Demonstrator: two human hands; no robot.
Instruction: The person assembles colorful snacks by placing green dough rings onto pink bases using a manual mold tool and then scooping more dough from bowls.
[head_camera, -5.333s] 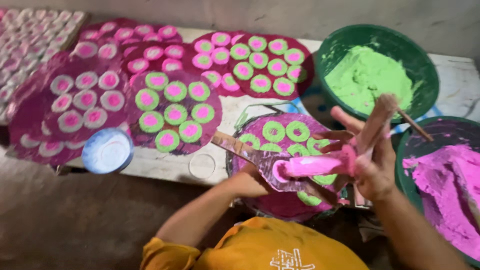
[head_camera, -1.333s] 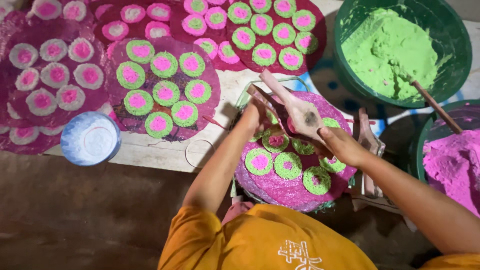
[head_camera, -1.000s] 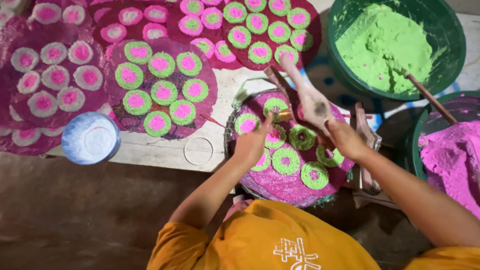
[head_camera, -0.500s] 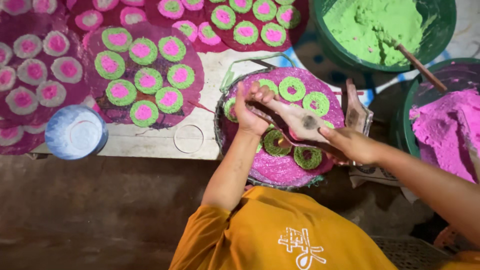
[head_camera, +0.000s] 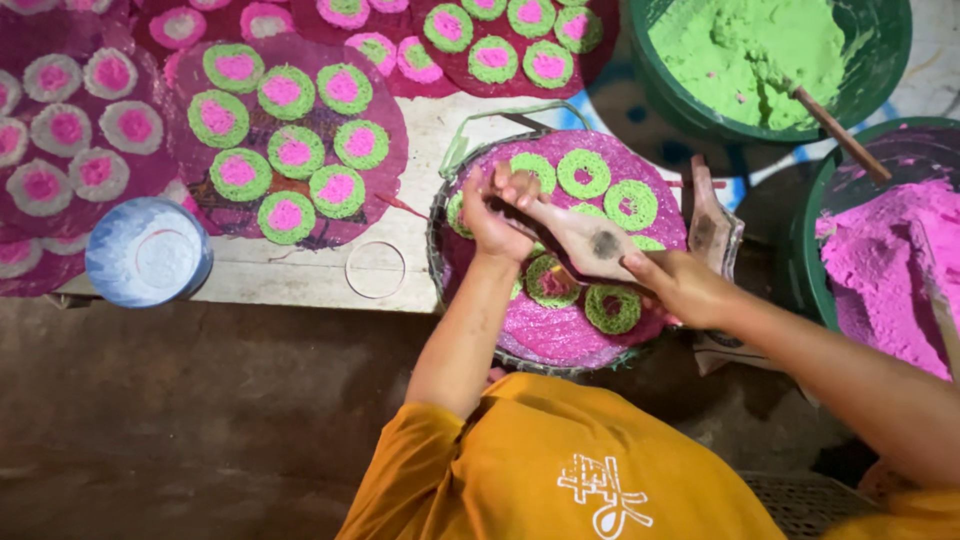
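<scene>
My left hand (head_camera: 497, 212) curls over the round tray (head_camera: 545, 345) of green rings, fingers pinched at a ring's edge. My right hand (head_camera: 685, 285) grips a pale wooden scoop (head_camera: 585, 238), its tip meeting the left fingers. Far right sit a green powder basin (head_camera: 880, 60) and a pink powder basin (head_camera: 815, 215); a filled pink sheet (head_camera: 385, 120) lies left.

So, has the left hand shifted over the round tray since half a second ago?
No real move: the left hand sits at the upper-left rim of the round tray as before, by the same green ring.
</scene>
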